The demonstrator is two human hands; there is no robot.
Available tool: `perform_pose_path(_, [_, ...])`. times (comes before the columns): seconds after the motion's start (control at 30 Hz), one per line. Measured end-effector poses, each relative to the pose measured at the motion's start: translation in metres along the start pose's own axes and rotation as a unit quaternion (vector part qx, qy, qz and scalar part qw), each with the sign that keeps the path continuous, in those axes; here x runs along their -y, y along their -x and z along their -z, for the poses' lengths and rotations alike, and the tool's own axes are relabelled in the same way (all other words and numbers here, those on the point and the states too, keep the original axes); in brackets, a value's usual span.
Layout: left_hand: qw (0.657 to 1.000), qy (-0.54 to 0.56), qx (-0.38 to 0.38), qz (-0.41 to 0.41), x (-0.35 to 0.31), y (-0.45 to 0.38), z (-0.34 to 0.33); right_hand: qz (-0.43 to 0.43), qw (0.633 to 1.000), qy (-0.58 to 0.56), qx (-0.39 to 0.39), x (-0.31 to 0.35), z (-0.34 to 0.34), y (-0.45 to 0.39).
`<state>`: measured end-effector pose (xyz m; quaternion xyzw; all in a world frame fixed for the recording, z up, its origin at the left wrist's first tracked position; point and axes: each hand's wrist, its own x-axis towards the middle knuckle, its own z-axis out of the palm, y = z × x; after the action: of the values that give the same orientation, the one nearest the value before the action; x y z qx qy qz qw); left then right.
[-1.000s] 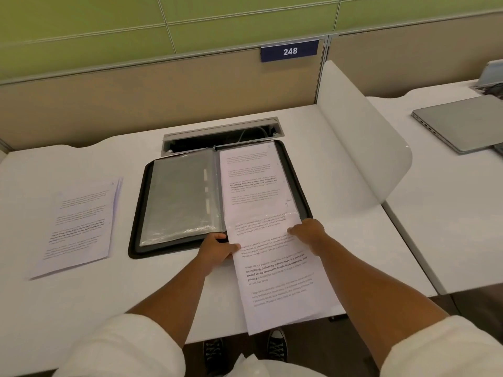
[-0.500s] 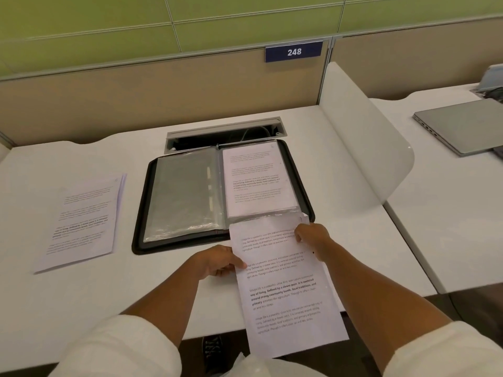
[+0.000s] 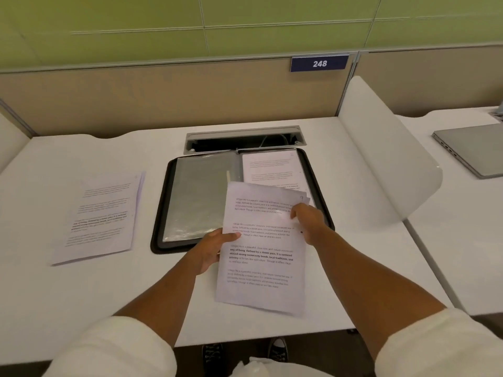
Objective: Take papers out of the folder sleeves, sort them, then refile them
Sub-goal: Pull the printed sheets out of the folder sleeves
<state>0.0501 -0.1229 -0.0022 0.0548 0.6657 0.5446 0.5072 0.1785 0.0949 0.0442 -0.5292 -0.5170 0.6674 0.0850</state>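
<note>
Between the two hands, a printed sheet (image 3: 261,248) is up off the desk (image 3: 367,240). The left hand (image 3: 215,247) pinches its left edge, thumb on top; the right hand (image 3: 307,220) grips the upper right corner, fingers curled. Half a second ago the sheet's top still met the sleeve mouth; now it's fully out and overlaps the open folder (image 3: 321,186) beyond the hands. Far left of the left hand lies a stack of papers (image 3: 103,216).
</note>
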Motion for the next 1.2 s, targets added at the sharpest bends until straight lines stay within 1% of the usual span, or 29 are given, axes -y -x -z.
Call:
perform_pose_path(0.2, [0.999,0.009,-0.032,0.007,-0.005,0.005,0.053,0.009,1.000,-0.001,-0.003,0.025,-0.062,-0.001])
perform_pose_path(0.33, [0.998,0.023,-0.053,0.004,-0.013,0.010,0.093,0.020,1.000,0.020,-0.001,0.036,-0.109,-0.005])
perform_pose_path(0.43, [0.995,0.021,-0.096,0.004,-0.019,0.011,0.126,0.017,0.997,0.069,0.034,0.036,-0.146,-0.007])
perform_pose_path(0.53, [0.993,0.029,-0.114,-0.003,-0.022,0.013,0.160,-0.004,0.991,0.114,0.067,0.031,-0.182,-0.006])
perform_pose_path(0.73, [0.985,0.031,-0.169,-0.006,-0.023,0.018,0.231,0.015,0.976,0.181,0.122,0.030,-0.261,-0.002])
perform_pose_path(0.9, [0.973,0.011,-0.230,0.004,-0.028,0.021,0.279,0.010,0.955,0.242,0.169,0.030,-0.318,-0.001])
perform_pose_path(1.0, [0.966,0.013,-0.259,0.003,-0.027,0.019,0.308,0.013,0.949,0.254,0.187,0.027,-0.348,-0.005])
perform_pose_path(1.2, [0.935,-0.004,-0.355,-0.022,-0.022,0.012,0.356,0.036,0.950,0.260,0.168,0.019,-0.402,-0.022])
